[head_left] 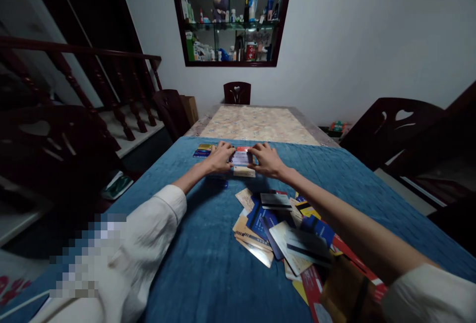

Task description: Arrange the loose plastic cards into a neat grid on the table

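Note:
A pale lilac card (241, 158) lies between my two hands at the far part of the blue cloth. My left hand (221, 157) has its fingers bent around the card's left edge. On the opposite edge, my right hand (267, 159) pinches the card with thumb and fingers. A strip of a red card (243, 148) shows just beyond it, and a cream card (244, 172) shows on the near side. Left of my left hand are gold and dark blue cards (202, 153), partly covered by it. Another blue card (217, 182) lies beneath my left wrist.
A loose heap of overlapping cards (278, 229) spreads below my right forearm. The blue cloth (201, 258) covers the near table; a patterned top (260, 122) shows beyond. Dark wooden chairs (237, 93) stand around it. A glass-shelved cabinet (230, 26) is set in the back wall.

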### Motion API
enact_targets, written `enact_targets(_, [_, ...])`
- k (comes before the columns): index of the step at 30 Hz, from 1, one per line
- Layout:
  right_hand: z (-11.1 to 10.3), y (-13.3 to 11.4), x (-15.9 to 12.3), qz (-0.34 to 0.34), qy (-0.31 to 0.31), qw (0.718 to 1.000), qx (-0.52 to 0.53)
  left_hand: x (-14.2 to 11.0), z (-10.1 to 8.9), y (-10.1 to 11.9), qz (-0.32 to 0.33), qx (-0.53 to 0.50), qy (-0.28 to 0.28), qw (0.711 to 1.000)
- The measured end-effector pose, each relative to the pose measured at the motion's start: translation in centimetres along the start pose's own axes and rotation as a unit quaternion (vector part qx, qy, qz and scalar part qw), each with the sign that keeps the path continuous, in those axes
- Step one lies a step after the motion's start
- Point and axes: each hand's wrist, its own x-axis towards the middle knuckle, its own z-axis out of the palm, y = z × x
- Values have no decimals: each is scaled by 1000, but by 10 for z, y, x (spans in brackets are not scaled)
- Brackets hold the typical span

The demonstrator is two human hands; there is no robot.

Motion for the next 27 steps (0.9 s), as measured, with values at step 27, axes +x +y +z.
enact_targets(27, [59,-19,94,13,-91,995,47,50,44,-85,-82,44,-134,987])
